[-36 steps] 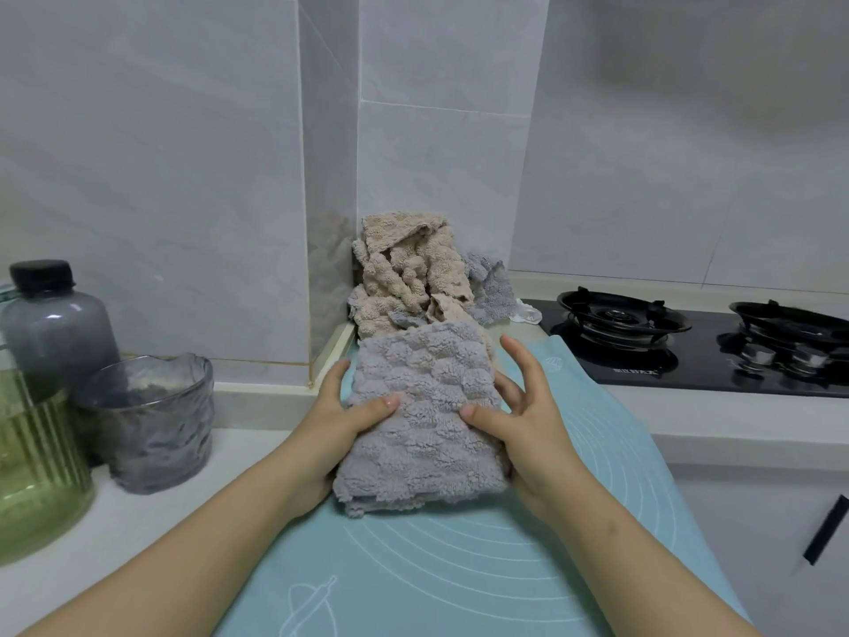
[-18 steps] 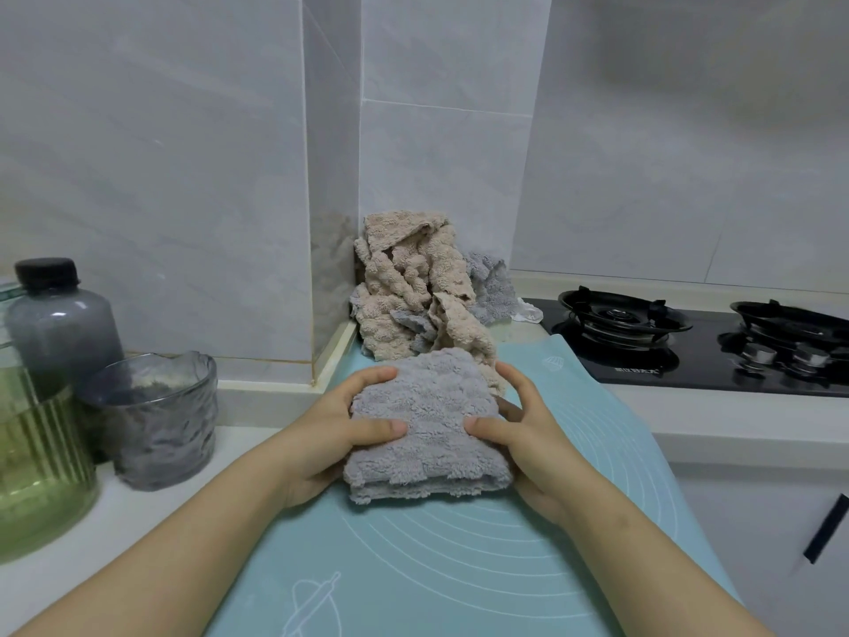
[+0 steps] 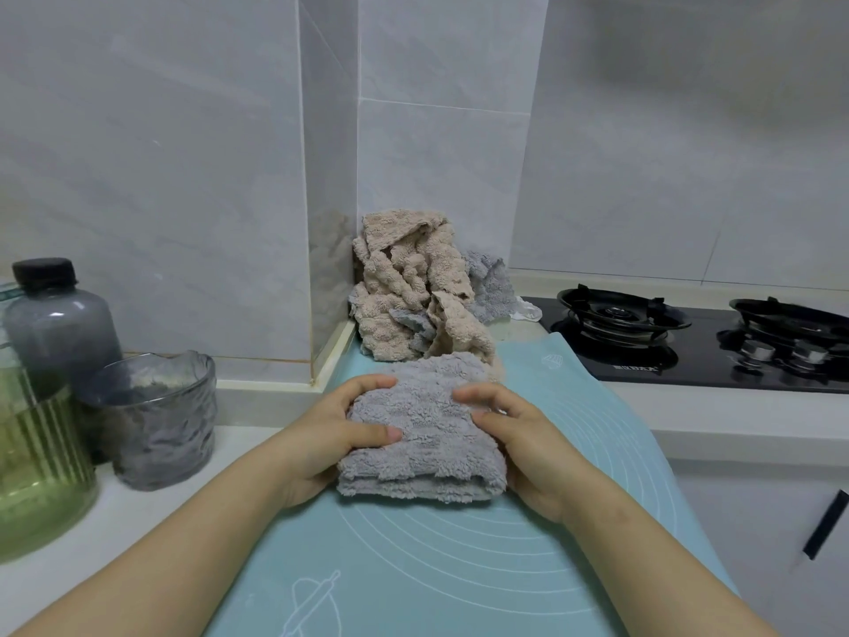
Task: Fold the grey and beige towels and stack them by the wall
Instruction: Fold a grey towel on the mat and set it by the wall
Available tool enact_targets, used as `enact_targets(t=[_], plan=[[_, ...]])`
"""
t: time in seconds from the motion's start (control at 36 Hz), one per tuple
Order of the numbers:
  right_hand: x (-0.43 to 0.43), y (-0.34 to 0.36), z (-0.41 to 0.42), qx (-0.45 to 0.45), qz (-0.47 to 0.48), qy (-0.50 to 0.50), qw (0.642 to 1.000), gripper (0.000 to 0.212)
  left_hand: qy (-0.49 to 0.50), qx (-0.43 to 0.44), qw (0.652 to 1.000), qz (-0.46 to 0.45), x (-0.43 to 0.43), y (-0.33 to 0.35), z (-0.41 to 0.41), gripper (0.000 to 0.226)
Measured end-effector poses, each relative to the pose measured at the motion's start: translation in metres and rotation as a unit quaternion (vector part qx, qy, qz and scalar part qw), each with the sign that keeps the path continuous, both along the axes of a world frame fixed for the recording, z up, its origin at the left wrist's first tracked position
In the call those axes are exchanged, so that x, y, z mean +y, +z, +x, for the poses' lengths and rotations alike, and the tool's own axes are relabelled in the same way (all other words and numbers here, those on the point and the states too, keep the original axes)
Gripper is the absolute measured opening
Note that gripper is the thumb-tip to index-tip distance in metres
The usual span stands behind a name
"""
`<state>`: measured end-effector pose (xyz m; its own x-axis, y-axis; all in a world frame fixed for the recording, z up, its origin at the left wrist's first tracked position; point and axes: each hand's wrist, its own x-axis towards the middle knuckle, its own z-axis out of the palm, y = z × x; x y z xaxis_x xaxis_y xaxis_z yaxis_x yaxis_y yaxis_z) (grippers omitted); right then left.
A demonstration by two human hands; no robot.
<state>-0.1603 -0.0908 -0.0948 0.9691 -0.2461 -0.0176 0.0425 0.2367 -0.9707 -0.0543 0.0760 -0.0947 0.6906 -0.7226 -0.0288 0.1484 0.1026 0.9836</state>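
Grey towel (image 3: 422, 434), folded, long axis left-right

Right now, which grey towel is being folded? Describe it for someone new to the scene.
Find the teal mat left of the gas hob. On it lies the folded grey towel, held between the left hand and right hand. Unlike the crumpled beige and grey towels heaped in the wall corner, it is a neat packet.
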Motion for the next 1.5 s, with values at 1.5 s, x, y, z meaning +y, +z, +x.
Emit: enact_targets(t=[1.5], plan=[[-0.134, 0.090, -0.156, 0.095, 0.009, -0.151, 0.984, 0.048, -0.033, 0.022, 0.995, 0.087, -0.167, 0.105, -0.130, 0.068]])
